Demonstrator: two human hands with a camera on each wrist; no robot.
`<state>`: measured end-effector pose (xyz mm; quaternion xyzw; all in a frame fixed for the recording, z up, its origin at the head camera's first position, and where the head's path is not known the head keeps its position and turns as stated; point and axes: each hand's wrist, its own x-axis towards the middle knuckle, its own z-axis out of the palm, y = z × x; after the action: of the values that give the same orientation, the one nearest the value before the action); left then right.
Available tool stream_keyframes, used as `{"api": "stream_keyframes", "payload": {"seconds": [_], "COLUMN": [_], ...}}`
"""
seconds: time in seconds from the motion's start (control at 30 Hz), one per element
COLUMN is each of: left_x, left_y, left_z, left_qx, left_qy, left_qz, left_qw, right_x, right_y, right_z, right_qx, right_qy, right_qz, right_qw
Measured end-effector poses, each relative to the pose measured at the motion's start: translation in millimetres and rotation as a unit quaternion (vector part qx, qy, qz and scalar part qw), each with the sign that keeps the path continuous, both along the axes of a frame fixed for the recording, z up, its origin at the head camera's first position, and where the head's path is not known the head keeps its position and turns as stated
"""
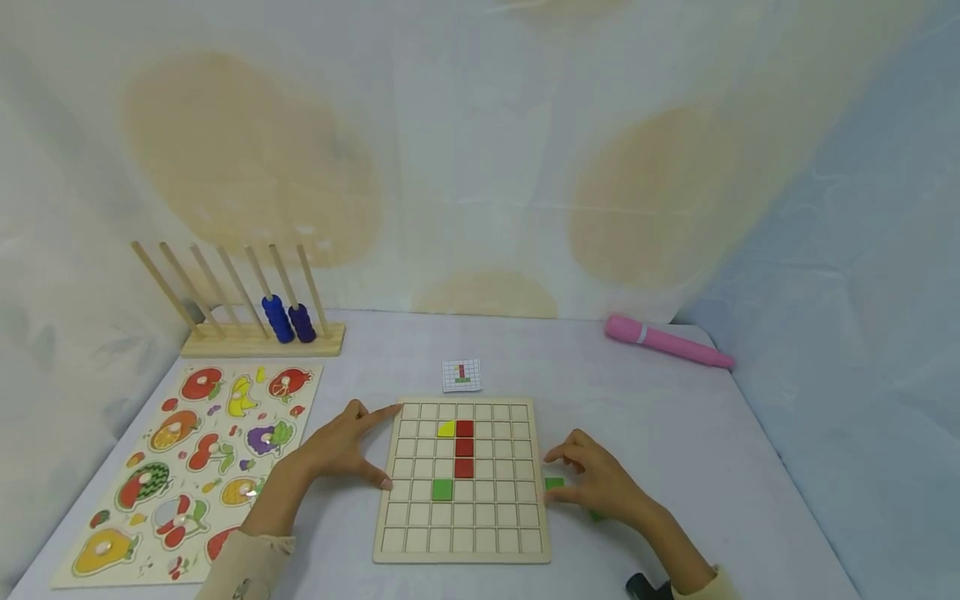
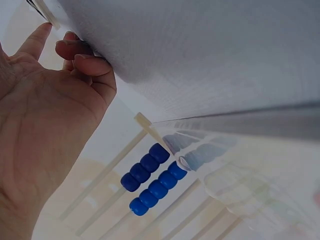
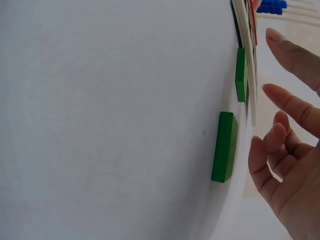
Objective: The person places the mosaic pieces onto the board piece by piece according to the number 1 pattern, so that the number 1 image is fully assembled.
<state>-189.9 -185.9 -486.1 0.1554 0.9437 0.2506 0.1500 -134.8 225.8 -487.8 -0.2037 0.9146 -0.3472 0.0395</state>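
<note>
A wooden grid board lies in front of me. On it sit a yellow piece with a slanted edge, a column of three red squares and a green square. My left hand touches the board's left edge with its spread index finger and thumb; its other fingers bend inward. Beside the right edge, my right hand holds its thumb and index finger apart around a loose green tile. A second green tile lies nearby, mostly hidden under the hand in the head view.
A small pattern card lies behind the board. To the left are a fruit puzzle and a peg abacus with blue beads. At the back right rests a pink marker-shaped object. Cloth walls stand behind and at the sides.
</note>
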Motion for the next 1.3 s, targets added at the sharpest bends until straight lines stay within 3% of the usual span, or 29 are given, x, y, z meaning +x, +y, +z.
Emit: {"api": "stream_keyframes", "payload": {"seconds": [0.3, 0.83, 1.3], "left_x": [1.8, 2.9, 1.2], "left_y": [-0.3, 1.3, 0.0], "left_z": [1.9, 4.1, 0.5], "left_qx": [0.006, 0.008, 0.006], "left_qy": [0.002, 0.005, 0.005], "left_qz": [-0.001, -0.006, -0.005], "left_qw": [1.0, 0.9999, 1.0], "right_x": [1.8, 5.8, 0.7], "right_y": [9.9, 7.5, -13.2], "right_z": [-8.0, -3.2, 4.7], "right_qx": [0.02, 0.05, -0.006], "right_qy": [0.027, 0.032, 0.051], "right_qz": [0.022, 0.039, 0.063], "right_qw": [0.999, 0.997, 0.997]}}
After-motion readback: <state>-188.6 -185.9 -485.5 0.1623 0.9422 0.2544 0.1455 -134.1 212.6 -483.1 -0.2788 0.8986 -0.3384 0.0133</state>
